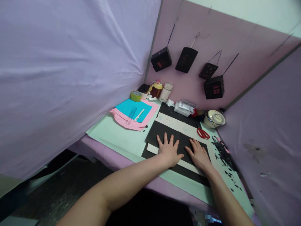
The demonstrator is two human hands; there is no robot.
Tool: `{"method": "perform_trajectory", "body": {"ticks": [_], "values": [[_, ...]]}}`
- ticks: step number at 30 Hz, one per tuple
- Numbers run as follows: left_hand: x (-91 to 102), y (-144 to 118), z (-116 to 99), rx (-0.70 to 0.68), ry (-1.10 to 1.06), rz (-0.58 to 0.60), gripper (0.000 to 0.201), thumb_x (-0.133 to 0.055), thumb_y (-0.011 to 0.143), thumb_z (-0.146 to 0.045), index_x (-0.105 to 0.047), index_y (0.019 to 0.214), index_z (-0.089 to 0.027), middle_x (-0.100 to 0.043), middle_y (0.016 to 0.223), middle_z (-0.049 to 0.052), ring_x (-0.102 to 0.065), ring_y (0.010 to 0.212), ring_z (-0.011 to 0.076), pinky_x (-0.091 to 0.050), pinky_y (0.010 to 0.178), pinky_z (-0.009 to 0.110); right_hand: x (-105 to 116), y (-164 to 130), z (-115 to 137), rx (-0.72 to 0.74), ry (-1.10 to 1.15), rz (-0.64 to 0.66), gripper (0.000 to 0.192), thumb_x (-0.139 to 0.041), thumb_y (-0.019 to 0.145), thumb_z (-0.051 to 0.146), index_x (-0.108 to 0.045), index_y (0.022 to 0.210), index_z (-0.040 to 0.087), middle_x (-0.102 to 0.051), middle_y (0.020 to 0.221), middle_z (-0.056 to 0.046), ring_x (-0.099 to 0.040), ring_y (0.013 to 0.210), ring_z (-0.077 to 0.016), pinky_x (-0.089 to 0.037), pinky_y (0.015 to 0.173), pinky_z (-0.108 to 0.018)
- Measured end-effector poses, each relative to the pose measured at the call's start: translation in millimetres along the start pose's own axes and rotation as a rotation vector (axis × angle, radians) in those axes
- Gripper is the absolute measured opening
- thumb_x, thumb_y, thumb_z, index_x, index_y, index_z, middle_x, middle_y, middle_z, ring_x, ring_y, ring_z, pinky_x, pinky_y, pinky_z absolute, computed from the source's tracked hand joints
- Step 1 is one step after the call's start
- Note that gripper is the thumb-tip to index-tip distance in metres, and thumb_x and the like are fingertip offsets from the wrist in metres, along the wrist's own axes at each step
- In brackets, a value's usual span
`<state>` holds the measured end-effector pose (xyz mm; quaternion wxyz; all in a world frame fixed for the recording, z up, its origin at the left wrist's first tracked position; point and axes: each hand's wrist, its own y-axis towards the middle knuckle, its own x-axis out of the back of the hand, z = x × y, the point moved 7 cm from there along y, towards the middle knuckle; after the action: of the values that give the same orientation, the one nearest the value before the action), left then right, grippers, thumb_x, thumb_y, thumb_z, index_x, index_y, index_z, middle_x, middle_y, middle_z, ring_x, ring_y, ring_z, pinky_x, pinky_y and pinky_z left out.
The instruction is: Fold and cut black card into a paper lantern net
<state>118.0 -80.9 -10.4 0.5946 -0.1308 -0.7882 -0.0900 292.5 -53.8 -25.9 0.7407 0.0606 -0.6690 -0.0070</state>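
Note:
My left hand lies flat with fingers spread on a black sheet of paper or card. My right hand rests flat on the same sheet farther right, its fingers stretched out. Under the sheet's near edge shows a white strip, with more black sheet beneath it. Beyond the black sheet runs a wide off-white strip with faint marks. Red-handled scissors lie just past my right hand. Neither hand grips anything.
At left, a blue sheet, a ruler and a white pen-like knife lie on pink paper. Black scraps litter the right. A green tape roll, bottle and lidded bowl stand behind. Black box lanterns hang above.

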Motion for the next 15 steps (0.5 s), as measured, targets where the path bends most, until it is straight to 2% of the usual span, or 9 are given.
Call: {"method": "perform_trajectory", "body": {"ticks": [4, 9, 13, 15], "values": [[-4.0, 9.8, -12.7, 0.002, 0.006, 0.042, 0.076, -0.026, 0.084, -0.071, -0.024, 0.148, -0.031, -0.012, 0.157, 0.003, 0.005, 0.142, 0.0412, 0.011, 0.101, 0.074, -3.8, 0.3, -20.0, -0.027, -0.009, 0.004, 0.065, -0.031, 0.091, 0.057, -0.031, 0.145, 0.02, -0.028, 0.153, -0.007, -0.024, 0.141, -0.0257, -0.023, 0.112, -0.055], [-5.8, 13.7, -22.3, -0.016, -0.01, 0.042, 0.077, -0.028, 0.084, -0.071, -0.023, 0.148, -0.03, -0.009, 0.158, 0.003, 0.007, 0.142, 0.0411, 0.012, 0.1, 0.074, -5.1, 6.6, -42.3, -0.003, 0.054, -0.001, 0.064, -0.033, 0.091, 0.055, -0.033, 0.144, 0.021, -0.028, 0.153, -0.008, -0.023, 0.141, -0.0281, -0.022, 0.11, -0.059], [-5.2, 11.7, -21.0, -0.024, -0.01, 0.059, 0.078, -0.028, 0.083, -0.072, -0.022, 0.149, -0.029, -0.008, 0.158, 0.004, 0.007, 0.142, 0.0414, 0.012, 0.1, 0.074, -0.7, 22.2, -50.9, 0.019, 0.231, 0.047, 0.059, -0.029, 0.093, 0.051, -0.039, 0.142, 0.02, -0.042, 0.145, -0.011, -0.038, 0.134, -0.0273, -0.029, 0.11, -0.052], [-4.3, 12.0, -19.7, -0.019, -0.001, 0.06, 0.078, -0.028, 0.083, -0.072, -0.022, 0.149, -0.03, -0.008, 0.158, 0.003, 0.007, 0.142, 0.0413, 0.011, 0.1, 0.074, 2.7, 28.0, -51.6, 0.023, 0.229, 0.038, 0.058, -0.032, 0.093, 0.05, -0.044, 0.139, 0.018, -0.048, 0.141, -0.012, -0.044, 0.13, -0.0282, -0.032, 0.109, -0.049]]}}
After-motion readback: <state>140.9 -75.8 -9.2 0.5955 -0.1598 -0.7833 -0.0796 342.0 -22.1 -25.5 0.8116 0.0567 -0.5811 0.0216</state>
